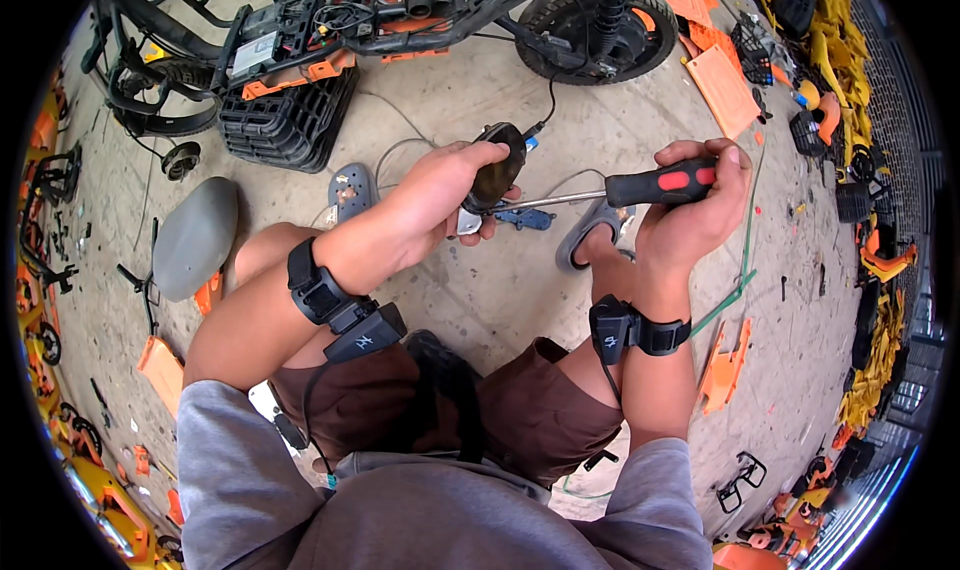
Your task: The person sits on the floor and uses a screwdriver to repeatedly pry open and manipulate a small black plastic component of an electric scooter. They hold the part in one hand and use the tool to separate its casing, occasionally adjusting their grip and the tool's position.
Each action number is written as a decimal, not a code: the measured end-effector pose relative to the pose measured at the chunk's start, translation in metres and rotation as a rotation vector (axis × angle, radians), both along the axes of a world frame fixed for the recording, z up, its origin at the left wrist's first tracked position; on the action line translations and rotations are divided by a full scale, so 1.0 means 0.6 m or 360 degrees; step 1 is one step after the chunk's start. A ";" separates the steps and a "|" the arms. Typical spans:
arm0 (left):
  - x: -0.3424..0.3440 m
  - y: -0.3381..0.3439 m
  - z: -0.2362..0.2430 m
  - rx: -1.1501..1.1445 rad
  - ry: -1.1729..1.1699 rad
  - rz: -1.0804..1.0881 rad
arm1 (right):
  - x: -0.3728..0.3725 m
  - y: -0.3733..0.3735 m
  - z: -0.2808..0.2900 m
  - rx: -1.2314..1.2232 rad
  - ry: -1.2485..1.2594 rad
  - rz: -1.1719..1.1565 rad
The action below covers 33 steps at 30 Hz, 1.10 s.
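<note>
Left hand (445,185) pinching dark oval housing (497,175), likely light, stiff; hold rim. Right hand (697,208), three o'clock, wraps screwdriver (628,188).

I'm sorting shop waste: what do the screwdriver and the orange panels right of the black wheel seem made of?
Screwdriver: shaft apparently metal, given its silvery sheen; handle likely plastic or rubber, dull black with red inserts. Orange panels: probably moulded plastic, smooth and evenly coloured.
</note>
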State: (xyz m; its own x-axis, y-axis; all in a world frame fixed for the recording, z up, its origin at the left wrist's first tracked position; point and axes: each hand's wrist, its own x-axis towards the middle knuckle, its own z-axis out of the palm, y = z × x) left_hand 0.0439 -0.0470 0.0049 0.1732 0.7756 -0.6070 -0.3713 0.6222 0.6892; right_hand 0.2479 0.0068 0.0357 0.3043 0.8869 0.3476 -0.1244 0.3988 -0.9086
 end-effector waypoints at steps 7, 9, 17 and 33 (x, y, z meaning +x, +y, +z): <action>0.000 0.000 0.005 -0.0043 -0.0005 0.0033 | -0.005 -0.005 0.005 -0.0001 -0.0005 -0.0041; -0.002 -0.001 0.003 -0.0051 -0.0010 0.0038 | -0.006 -0.006 0.005 0.0015 -0.0027 -0.0040; 0.001 -0.002 0.006 -0.0063 0.0006 0.0066 | -0.005 -0.007 0.003 0.0034 -0.0054 -0.0069; -0.002 -0.004 0.006 -0.0051 0.0053 0.0056 | 0.002 -0.003 -0.005 0.0042 -0.0131 0.0174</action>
State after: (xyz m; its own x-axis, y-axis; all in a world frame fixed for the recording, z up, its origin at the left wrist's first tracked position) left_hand 0.0430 -0.0491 0.0085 0.1252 0.7609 -0.6366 -0.3706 0.6311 0.6815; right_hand 0.2490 0.0050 0.0327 0.1760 0.9033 0.3913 -0.0936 0.4111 -0.9068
